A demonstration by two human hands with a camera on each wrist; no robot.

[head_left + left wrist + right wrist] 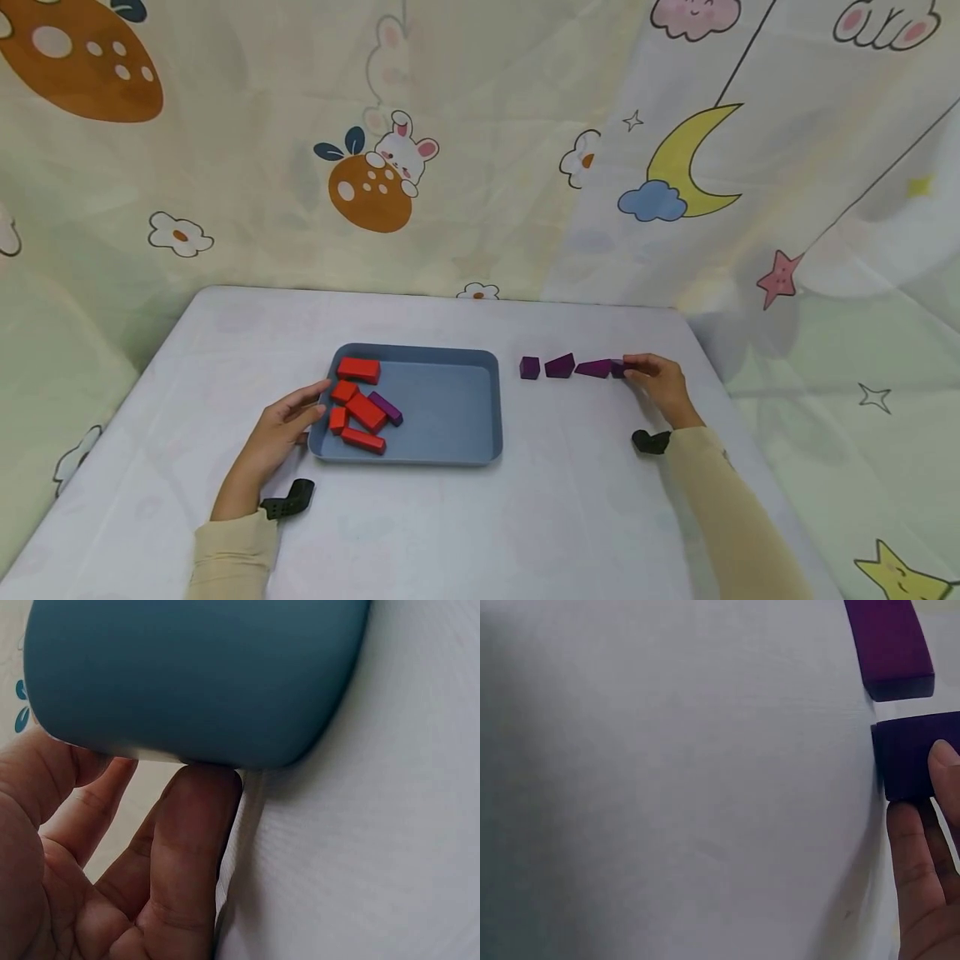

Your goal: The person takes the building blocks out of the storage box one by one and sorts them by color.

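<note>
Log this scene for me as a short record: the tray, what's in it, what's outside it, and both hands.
Tray: blue-grey, on a white table
In tray: five red blocks and one purple bar, all in its left half
Outside tray: four purple blocks in a row, to its right
Left hand: touches the tray's left side
Right hand: pinches the end block, the row's rightmost
Backdrop: pale cloth with cartoon prints

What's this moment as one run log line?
left hand: touches tray | right hand: holds rightmost purple block | red blocks: in tray, left side
</note>
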